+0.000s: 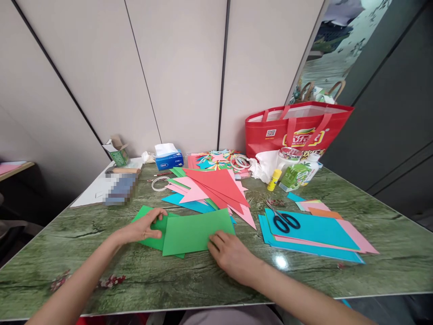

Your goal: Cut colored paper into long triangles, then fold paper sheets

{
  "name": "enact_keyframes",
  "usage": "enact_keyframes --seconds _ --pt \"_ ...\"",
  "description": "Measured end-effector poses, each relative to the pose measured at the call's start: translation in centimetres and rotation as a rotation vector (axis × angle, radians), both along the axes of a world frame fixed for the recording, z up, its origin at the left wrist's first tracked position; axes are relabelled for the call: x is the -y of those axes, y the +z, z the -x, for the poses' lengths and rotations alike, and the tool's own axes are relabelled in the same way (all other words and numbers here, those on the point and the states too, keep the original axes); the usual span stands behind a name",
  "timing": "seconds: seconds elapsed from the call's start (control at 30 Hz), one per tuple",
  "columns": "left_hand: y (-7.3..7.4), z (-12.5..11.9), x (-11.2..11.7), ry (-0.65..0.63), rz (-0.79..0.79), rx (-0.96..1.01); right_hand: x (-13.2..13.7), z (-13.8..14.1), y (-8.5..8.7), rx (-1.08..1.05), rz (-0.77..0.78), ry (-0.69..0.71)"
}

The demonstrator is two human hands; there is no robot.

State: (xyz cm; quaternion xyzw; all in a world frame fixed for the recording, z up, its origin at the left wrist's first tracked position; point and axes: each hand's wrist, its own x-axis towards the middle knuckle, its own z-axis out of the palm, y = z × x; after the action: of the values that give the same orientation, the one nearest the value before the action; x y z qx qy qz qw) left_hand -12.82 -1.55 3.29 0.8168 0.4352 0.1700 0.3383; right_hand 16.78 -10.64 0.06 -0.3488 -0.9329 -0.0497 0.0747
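Note:
A rectangular sheet of green paper (196, 231) lies in front of me, overlapping other green sheets (157, 242) on its left. Over those left sheets, my left hand (150, 228) is open, its thumb and fingers apart. My right hand (233, 257) has its fingers curled at the lower right edge of the front sheet and grips it there; its thumb is hidden. Just behind the green sheets spreads a pile of folded paper triangles, with red ones (218, 185) on top and pink, blue and green ones beneath.
Black-handled scissors (286, 221) lie on blue sheets (318, 230) at right. Behind stand a yellow glue stick (274, 179), a green carton (294, 177) and a red bag (270, 122). A blue tissue box (169, 160), a tape roll (160, 183) and a hammer (123, 170) are toward the left.

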Motion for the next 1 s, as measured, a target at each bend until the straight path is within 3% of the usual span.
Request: enact_keyframes --seconds 0.1,0.3,0.43,0.53,0.63,0.8,1.0 --pt "-0.5 0.6 -0.2 0.034 0.089 0.087 -0.2 0.5 -0.5 0.048 -0.093 0.076" --pt "-1.5 0.8 -1.3 0.289 0.094 0.309 -0.8 3.8 -0.7 -0.023 -0.111 0.111" --pt "0.0 0.4 -2.3 0.502 -0.063 0.366 -1.3 6.2 -0.3 -0.08 -0.062 0.094" --pt "1.4 -0.9 -2.4 0.597 -0.205 0.39 -2.8 6.2 0.0 -0.188 -0.031 0.089" --pt "2.0 -3.3 -1.6 0.571 -0.206 0.41 -5.8 3.8 0.4 -0.281 -0.008 -0.154" --pt "1.7 -8.0 0.0 0.471 -0.031 0.518 -10.9 -2.1 0.7 -0.301 -0.013 -0.583" --pt "0.8 -12.9 0.4 0.332 0.243 0.683 -12.2 -4.9 -0.3 -0.303 0.071 -0.794"
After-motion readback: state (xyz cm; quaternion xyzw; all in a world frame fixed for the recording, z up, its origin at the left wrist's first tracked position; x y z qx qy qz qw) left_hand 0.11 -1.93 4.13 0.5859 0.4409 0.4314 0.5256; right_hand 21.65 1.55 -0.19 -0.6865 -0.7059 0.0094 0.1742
